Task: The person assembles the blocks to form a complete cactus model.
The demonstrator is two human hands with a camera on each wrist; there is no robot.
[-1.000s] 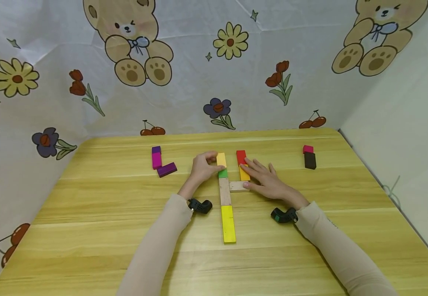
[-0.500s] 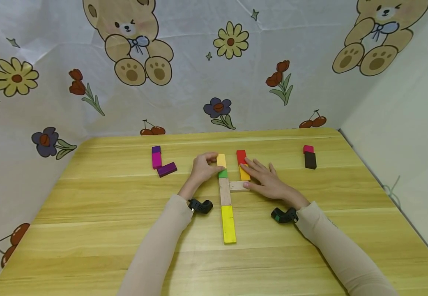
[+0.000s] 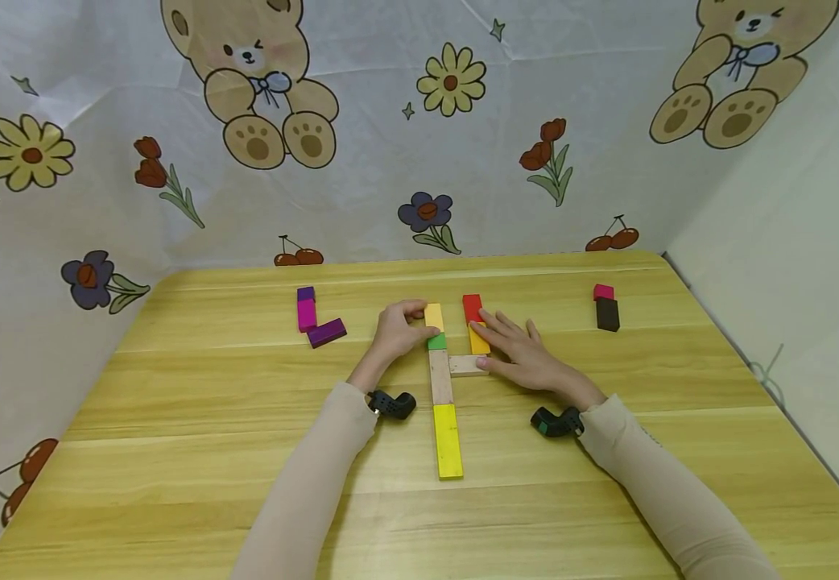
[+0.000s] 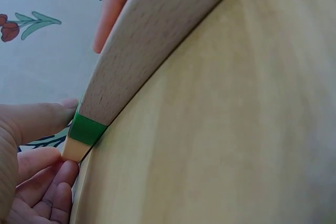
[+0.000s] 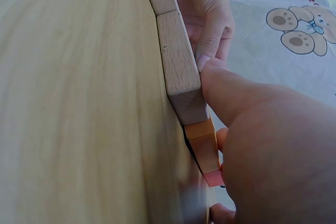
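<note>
In the head view, my left hand (image 3: pixel 399 329) pinches the pale orange block (image 3: pixel 434 316), its thumb where that block meets the green block (image 3: pixel 437 341). Behind them in the same column lie a plain wood block (image 3: pixel 441 376) and, closest to me, a long yellow block (image 3: pixel 448 441). My right hand (image 3: pixel 528 350) is spread; its fingertips touch the orange block (image 3: pixel 479 340) and its thumb rests on a short plain wood crosspiece (image 5: pixel 181 59). A red block (image 3: pixel 473 307) stands end to end with the orange one.
To the left lie a magenta block (image 3: pixel 307 315), a dark purple block (image 3: pixel 306 294) and a slanted purple block (image 3: pixel 327 333). A black block (image 3: pixel 607 315) and a pink block (image 3: pixel 604 292) sit at the right. A printed cloth (image 3: pixel 361 193) hangs behind the table.
The column of blocks under my left hand has slid very slightly toward me. My right hand and the loose blocks at both sides stay in place.
</note>
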